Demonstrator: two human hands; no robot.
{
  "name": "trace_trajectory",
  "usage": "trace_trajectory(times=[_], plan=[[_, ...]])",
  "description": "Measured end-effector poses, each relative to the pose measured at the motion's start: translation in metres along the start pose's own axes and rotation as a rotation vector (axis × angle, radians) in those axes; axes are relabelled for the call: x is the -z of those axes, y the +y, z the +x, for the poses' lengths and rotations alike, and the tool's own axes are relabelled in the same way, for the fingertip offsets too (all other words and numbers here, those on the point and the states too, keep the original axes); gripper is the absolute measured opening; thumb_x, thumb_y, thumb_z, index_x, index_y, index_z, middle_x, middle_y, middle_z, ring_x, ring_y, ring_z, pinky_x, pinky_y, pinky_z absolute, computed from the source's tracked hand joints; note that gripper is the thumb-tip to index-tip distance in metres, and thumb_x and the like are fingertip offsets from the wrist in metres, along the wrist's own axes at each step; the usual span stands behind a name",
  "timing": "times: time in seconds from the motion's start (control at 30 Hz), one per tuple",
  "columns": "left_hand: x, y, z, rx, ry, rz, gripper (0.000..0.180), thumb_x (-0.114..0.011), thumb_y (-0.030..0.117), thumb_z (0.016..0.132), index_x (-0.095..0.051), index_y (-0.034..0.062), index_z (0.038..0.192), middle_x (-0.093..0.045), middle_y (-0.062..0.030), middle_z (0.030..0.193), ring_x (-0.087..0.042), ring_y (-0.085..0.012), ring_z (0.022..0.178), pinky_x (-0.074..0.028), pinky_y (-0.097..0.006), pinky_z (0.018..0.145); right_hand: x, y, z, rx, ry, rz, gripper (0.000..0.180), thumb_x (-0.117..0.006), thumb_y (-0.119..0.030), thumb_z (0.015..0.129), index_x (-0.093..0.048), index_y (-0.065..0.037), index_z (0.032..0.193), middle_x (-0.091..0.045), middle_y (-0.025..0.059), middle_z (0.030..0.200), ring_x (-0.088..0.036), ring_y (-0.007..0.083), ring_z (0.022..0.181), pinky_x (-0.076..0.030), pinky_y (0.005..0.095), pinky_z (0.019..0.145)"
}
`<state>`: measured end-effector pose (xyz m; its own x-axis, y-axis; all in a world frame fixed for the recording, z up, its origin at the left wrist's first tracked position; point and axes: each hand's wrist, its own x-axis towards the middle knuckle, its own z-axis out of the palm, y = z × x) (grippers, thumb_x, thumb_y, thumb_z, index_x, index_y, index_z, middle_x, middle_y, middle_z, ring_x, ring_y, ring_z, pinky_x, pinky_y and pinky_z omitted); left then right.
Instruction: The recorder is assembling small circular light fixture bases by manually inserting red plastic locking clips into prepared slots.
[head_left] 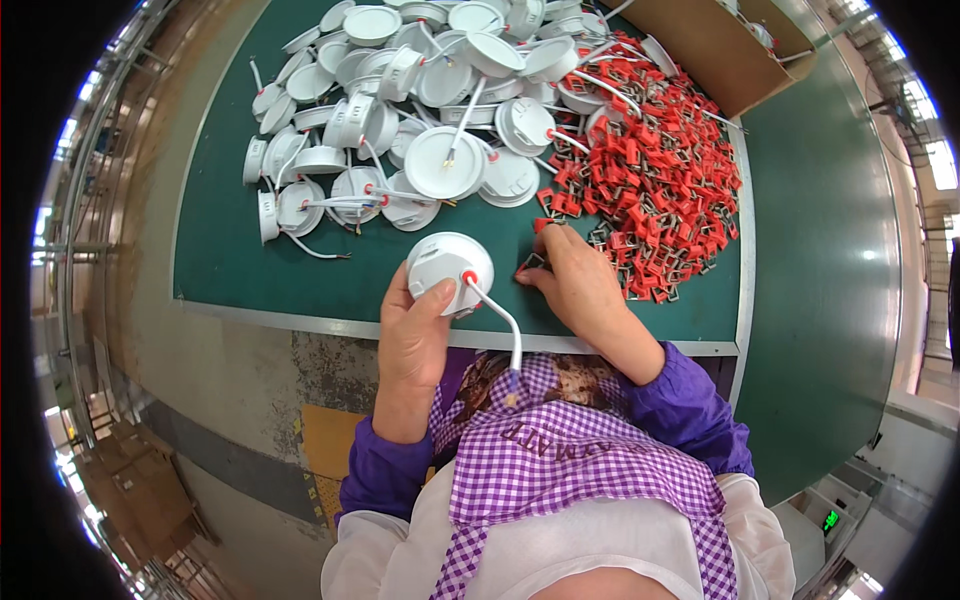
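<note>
My left hand (415,325) grips a round white downlight (447,268) above the table's near edge, thumb on its housing. From a red grommet on that housing a white cable (508,325) hangs toward my apron, its bare wire ends blurred. My right hand (580,280) is at the table, its thumb and curled fingers closed around a small red spring clip (530,264) with dark metal. Another red clip (545,224) touches the fingertips, partly hidden by them. Beside this hand spreads a big heap of red spring clips (655,180) with metal brackets.
A large pile of white downlights (440,90) with loose cables covers the far left of the green table (340,280), which has a pale metal edge. A cardboard box (735,60) stands at the far right. Another green surface (820,250) adjoins on the right.
</note>
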<state>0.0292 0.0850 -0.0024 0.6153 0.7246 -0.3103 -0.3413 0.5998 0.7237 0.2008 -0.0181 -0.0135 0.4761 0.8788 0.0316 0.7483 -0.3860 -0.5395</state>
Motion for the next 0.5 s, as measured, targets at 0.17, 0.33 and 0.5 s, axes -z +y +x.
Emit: trace_trajectory(times=[0.17, 0.33, 0.5], plan=[[-0.013, -0.003, 0.004, 0.171, -0.052, -0.084, 0.041, -0.065, 0.005, 0.088, -0.05, 0.0037, 0.126, -0.063, -0.0141, 0.112, -0.067, -0.0245, 0.093, -0.061, -0.039, 0.075, 0.006, 0.01, 0.001, -0.127, -0.082, 0.343, 0.03, -0.074, -0.015, 0.082, -0.051, 0.0, 0.094, -0.065, 0.0156, 0.073, -0.066, 0.0309, 0.067, -0.051, 0.0397, 0.059], [-0.02, -0.007, 0.01, 0.066, -0.107, 0.461, 0.035, -0.073, 0.005, 0.083, -0.057, 0.001, 0.114, -0.068, -0.0072, 0.099, -0.066, -0.0115, 0.079, -0.051, -0.023, 0.058, 0.032, 0.004, 0.008, -0.172, 0.169, 0.767, 0.016, -0.069, -0.007, 0.087, -0.061, 0.0, 0.099, -0.07, 0.0111, 0.077, -0.063, 0.0135, 0.057, -0.049, 0.0277, 0.053], [-0.03, -0.018, 0.013, -0.062, -0.091, 0.548, 0.03, -0.073, 0.003, 0.083, -0.06, -0.0008, 0.11, -0.068, -0.0062, 0.097, -0.065, -0.0101, 0.081, -0.053, -0.023, 0.066, 0.04, -0.01, -0.006, 0.137, 0.255, 0.414, 0.015, -0.071, -0.006, 0.083, -0.065, 0.0, 0.095, -0.068, 0.0117, 0.081, -0.066, 0.022, 0.065, -0.051, 0.0316, 0.057]])
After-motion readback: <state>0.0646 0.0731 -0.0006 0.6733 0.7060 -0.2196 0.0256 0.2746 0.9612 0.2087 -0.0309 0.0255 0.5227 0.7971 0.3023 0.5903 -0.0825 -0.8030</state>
